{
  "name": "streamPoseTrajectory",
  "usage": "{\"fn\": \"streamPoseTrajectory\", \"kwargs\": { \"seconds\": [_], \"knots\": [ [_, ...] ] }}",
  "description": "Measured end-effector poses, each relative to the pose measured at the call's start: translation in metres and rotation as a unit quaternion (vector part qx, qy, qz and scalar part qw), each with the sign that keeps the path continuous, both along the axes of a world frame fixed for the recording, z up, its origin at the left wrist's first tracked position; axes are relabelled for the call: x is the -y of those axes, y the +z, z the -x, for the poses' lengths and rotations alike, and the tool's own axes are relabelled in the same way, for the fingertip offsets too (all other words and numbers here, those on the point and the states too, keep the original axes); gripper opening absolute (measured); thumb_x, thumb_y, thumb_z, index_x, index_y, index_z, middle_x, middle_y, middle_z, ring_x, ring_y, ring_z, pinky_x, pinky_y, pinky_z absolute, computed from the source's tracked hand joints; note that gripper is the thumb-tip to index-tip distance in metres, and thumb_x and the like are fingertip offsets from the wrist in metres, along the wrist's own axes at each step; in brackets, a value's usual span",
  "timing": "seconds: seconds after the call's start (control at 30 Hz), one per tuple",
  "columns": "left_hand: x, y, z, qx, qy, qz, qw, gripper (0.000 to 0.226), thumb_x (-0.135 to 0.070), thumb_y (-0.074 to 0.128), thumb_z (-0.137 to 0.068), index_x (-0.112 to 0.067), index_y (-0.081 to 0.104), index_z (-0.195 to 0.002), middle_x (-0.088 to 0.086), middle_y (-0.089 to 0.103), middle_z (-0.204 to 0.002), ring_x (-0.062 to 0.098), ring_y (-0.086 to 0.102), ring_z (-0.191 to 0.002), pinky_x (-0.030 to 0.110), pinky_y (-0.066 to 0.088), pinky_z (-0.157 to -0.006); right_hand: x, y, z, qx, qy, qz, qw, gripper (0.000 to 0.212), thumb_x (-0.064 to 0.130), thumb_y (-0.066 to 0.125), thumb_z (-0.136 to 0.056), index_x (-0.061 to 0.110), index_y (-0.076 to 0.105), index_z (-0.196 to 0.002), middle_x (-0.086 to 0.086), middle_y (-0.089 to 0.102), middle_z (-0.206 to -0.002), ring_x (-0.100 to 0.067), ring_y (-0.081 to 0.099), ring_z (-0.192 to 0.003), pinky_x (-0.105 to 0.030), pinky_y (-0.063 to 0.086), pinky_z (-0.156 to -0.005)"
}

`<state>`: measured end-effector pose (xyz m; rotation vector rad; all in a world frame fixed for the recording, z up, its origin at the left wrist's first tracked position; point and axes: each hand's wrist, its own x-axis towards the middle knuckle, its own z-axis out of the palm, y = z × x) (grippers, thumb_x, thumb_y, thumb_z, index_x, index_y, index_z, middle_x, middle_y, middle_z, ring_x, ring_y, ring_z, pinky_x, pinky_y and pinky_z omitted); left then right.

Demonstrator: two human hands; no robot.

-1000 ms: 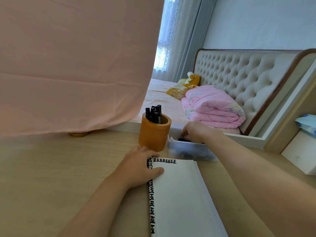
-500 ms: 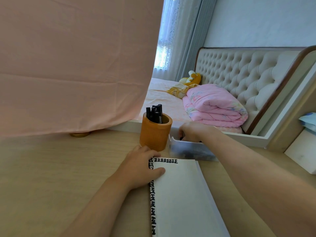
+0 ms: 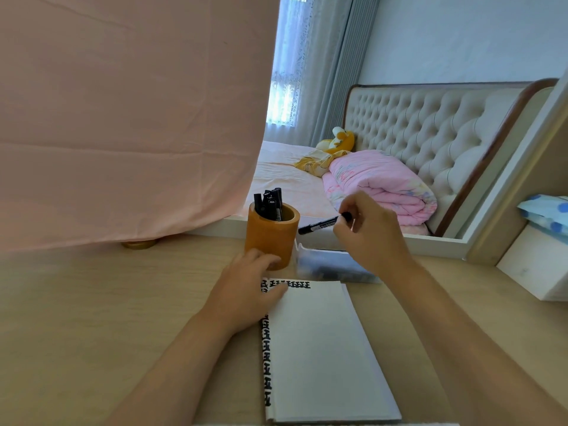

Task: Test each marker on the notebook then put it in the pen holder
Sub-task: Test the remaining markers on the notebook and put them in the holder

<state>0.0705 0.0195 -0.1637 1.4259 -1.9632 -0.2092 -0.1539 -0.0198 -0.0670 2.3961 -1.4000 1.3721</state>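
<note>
A white notebook [image 3: 319,348] lies open on the wooden desk, with black marks along its left and top edges. My left hand [image 3: 246,293] presses flat on its top left corner. My right hand [image 3: 368,229] holds a black marker [image 3: 319,225] in the air above a clear plastic box [image 3: 332,265], its tip pointing left toward the orange pen holder [image 3: 270,238]. Several black markers [image 3: 270,202] stand in the holder.
The wooden desk [image 3: 92,318] stretches to the left. A pink cloth [image 3: 123,112] hangs at the back left. Behind the desk is a bed with a pink quilt [image 3: 381,182]. A white shelf block [image 3: 538,262] stands at the right.
My right hand has come up out of the clear box with a black marker pinched in its fingers. The left hand has stayed on the notebook.
</note>
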Motion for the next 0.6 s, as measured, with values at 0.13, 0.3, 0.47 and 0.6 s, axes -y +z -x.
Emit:
{"fn": "streamPoseTrajectory", "kwargs": {
  "seconds": [0.13, 0.3, 0.47, 0.6],
  "knots": [
    [-0.004, 0.007, 0.006, -0.045, 0.012, 0.072, 0.996, 0.050, -0.040, 0.062, -0.091, -0.029, 0.046, -0.137, -0.015, 0.049, -0.130, -0.001, 0.040, -0.112, 0.007, 0.028, -0.089, -0.027, -0.020, 0.007, 0.155, -0.012, -0.011, 0.988, 0.017, 0.002, 0.063, -0.085, 0.018, 0.057, -0.086, 0.006, 0.056, -0.067, -0.006, 0.051, -0.059, -0.011, 0.039, -0.057],
    [-0.009, 0.012, 0.010, -0.057, -0.022, 0.082, 0.995, 0.051, -0.038, 0.060, -0.094, -0.034, 0.042, -0.141, -0.024, 0.044, -0.128, -0.004, 0.041, -0.114, 0.007, 0.030, -0.090, -0.032, -0.049, 0.009, 0.314, 0.063, -0.176, 0.931, 0.021, -0.001, 0.056, -0.084, 0.019, 0.059, -0.084, -0.008, 0.058, -0.067, -0.020, 0.052, -0.055, -0.029, 0.043, -0.055],
    [-0.006, 0.008, 0.010, -0.008, -0.042, 0.079, 0.996, 0.022, -0.030, 0.062, -0.093, -0.031, 0.067, -0.114, -0.020, 0.060, -0.101, 0.002, 0.053, -0.094, 0.027, 0.049, -0.080, -0.034, -0.063, 0.001, 0.300, 0.097, -0.271, 0.910, 0.014, -0.010, 0.053, -0.090, 0.002, 0.059, -0.092, -0.019, 0.062, -0.072, -0.025, 0.063, -0.053, -0.031, 0.047, -0.045],
    [-0.004, 0.006, 0.005, -0.009, -0.042, 0.064, 0.997, 0.024, -0.037, 0.063, -0.092, -0.032, 0.067, -0.115, -0.019, 0.057, -0.103, 0.002, 0.052, -0.098, 0.024, 0.046, -0.083, -0.029, -0.063, 0.005, 0.308, 0.114, -0.297, 0.897, 0.016, -0.010, 0.052, -0.092, 0.005, 0.058, -0.091, -0.011, 0.065, -0.067, -0.029, 0.066, -0.056, -0.031, 0.049, -0.047]
  ]
}}
